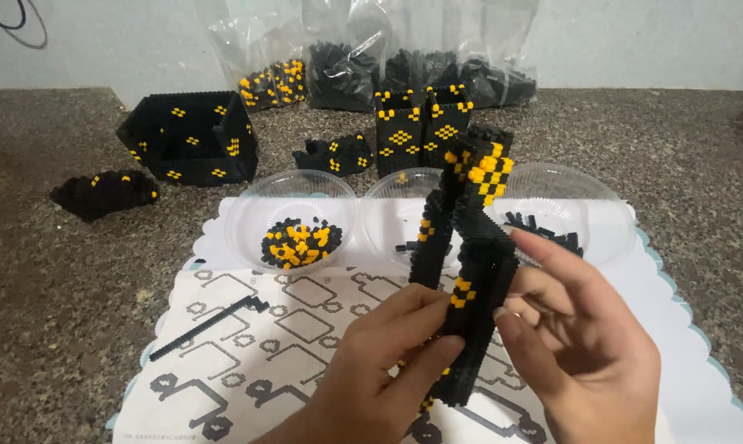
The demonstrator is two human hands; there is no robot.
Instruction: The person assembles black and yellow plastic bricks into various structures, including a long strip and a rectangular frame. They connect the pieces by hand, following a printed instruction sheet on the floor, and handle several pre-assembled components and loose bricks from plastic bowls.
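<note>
On the speckled tabletop, at ten o'clock stands a black-and-yellow open block box; at twelve, clear bags of bricks. Three clear bowls sit ahead: the left bowl holds black and yellow bricks, the right bowl black ones. At centre, the tall brick panel stands upright, the left hand fingers pinching its lower edge, the right hand fingers closed against its right side.
</note>
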